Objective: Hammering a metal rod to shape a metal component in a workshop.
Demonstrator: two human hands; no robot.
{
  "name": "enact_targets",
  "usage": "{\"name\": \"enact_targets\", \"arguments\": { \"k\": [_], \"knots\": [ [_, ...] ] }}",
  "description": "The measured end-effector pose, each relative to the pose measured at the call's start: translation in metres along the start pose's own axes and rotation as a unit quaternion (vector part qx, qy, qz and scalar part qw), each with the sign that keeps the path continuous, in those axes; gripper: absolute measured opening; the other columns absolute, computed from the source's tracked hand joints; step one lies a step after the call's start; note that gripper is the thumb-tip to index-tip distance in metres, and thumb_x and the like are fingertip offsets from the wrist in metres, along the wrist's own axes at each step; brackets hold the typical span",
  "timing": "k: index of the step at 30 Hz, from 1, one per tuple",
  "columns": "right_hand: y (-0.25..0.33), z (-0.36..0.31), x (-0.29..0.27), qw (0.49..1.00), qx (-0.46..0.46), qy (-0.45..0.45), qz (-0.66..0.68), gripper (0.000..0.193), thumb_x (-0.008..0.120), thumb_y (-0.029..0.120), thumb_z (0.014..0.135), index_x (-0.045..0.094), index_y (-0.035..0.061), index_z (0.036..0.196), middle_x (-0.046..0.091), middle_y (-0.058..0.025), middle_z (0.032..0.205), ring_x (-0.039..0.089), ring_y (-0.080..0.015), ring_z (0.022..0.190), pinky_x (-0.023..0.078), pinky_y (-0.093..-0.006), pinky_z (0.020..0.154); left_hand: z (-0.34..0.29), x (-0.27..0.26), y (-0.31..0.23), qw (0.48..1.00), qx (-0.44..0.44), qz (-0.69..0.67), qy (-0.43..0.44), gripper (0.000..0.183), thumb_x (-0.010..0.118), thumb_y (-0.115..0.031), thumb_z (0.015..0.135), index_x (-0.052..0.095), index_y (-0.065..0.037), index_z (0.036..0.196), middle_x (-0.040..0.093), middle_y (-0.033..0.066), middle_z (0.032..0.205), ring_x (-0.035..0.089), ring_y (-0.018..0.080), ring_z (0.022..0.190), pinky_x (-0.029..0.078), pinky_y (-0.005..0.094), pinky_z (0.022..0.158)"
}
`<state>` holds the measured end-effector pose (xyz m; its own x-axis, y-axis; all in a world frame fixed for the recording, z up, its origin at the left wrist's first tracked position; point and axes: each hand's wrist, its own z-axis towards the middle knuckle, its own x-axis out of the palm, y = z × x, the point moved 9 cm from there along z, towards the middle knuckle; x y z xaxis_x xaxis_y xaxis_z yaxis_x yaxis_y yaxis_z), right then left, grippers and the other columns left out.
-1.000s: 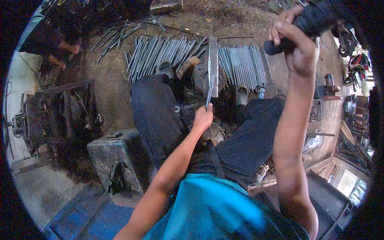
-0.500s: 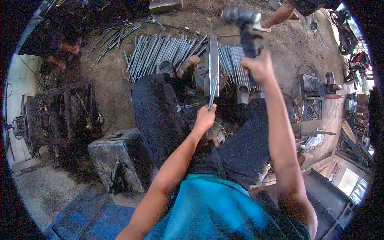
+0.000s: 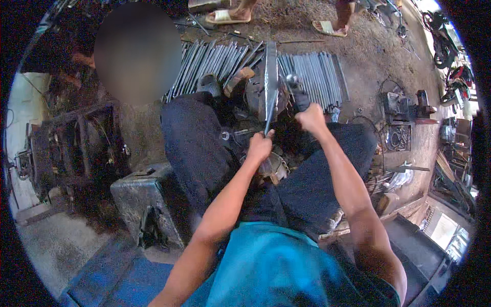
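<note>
My left hand is closed round the narrow end of a long, flat metal blade, which points away from me between my knees. The blade lies over a dark, round block, partly hidden beneath it. My right hand grips the dark handle of a hammer. Its shiny metal head is low, close to the right edge of the blade; whether they touch I cannot tell.
Rows of metal rods lie on the ground left and right of the blade. A wooden block sits by my left foot. A dark metal box stands left. Beyond the rods are a person's sandalled feet. A tool tray lies right.
The hammer has come down from its raised position toward the blade, with my right hand lower and further left. A person's feet at the top have shifted, and both sandals now show.
</note>
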<state>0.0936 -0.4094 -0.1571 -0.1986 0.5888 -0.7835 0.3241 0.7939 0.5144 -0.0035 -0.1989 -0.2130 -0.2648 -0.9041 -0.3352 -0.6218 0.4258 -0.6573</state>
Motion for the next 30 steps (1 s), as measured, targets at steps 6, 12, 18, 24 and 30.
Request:
{"name": "enact_targets", "arguments": {
  "k": [6, 12, 18, 24, 30],
  "knots": [
    [0.027, -0.006, -0.081, 0.889, 0.011, 0.059, 0.453, 0.009, 0.064, 0.002, 0.066, 0.056, 0.0002, 0.067, 0.055, -0.0070, 0.054, 0.051, -0.0158, 0.041, 0.040, -0.0304, 0.041, 0.002, 0.002, 0.006, 0.999, 0.032, -0.016, 0.008, 0.061, 0.046, -0.052, 0.093, 0.064, 0.007, 0.095, 0.063, 0.0320, 0.084, 0.060, 0.0483, 0.094, 0.045, 0.0482, 0.081],
    [0.156, -0.055, -0.222, 0.803, -0.304, -0.033, 0.511, 0.022, 0.056, -0.002, 0.071, 0.045, 0.0037, 0.090, 0.046, -0.0059, 0.067, 0.048, -0.0163, 0.053, 0.042, -0.0325, 0.052, 0.016, 0.011, 0.028, 0.993, -0.022, -0.112, 0.018, 0.062, 0.048, -0.051, 0.093, 0.058, 0.007, 0.074, 0.058, 0.0207, 0.064, 0.057, 0.0352, 0.066, 0.042, 0.0457, 0.068],
    [0.032, -0.003, -0.041, 0.833, -0.047, 0.037, 0.550, 0.037, 0.068, 0.001, 0.066, 0.053, 0.0016, 0.100, 0.059, -0.0083, 0.076, 0.054, -0.0196, 0.057, 0.046, -0.0327, 0.054, 0.019, 0.023, 0.030, 0.986, -0.071, -0.142, 0.049, 0.061, 0.047, -0.050, 0.094, 0.057, 0.006, 0.073, 0.058, 0.0196, 0.067, 0.054, 0.0297, 0.067, 0.042, 0.0438, 0.070],
    [-0.025, 0.010, 0.010, 0.946, 0.119, 0.107, 0.281, 0.017, 0.066, 0.009, 0.065, 0.060, -0.0065, 0.061, 0.062, -0.0172, 0.061, 0.061, -0.0248, 0.050, 0.048, -0.0360, 0.047, 0.004, 0.019, 0.003, 0.998, -0.005, -0.051, 0.046, 0.061, 0.042, -0.050, 0.096, 0.058, 0.007, 0.083, 0.061, 0.0229, 0.075, 0.060, 0.0361, 0.085, 0.042, 0.0433, 0.084],
    [0.049, -0.020, -0.112, 0.832, 0.021, -0.033, 0.553, 0.021, 0.065, -0.003, 0.068, 0.053, -0.0020, 0.086, 0.059, -0.0111, 0.064, 0.055, -0.0203, 0.046, 0.042, -0.0320, 0.040, 0.015, 0.041, 0.033, 0.947, -0.080, -0.281, 0.133, 0.057, 0.041, -0.070, 0.089, 0.046, -0.017, 0.071, 0.041, -0.0021, 0.052, 0.034, 0.0097, 0.040, 0.026, 0.0269, 0.039]
  ]
}}
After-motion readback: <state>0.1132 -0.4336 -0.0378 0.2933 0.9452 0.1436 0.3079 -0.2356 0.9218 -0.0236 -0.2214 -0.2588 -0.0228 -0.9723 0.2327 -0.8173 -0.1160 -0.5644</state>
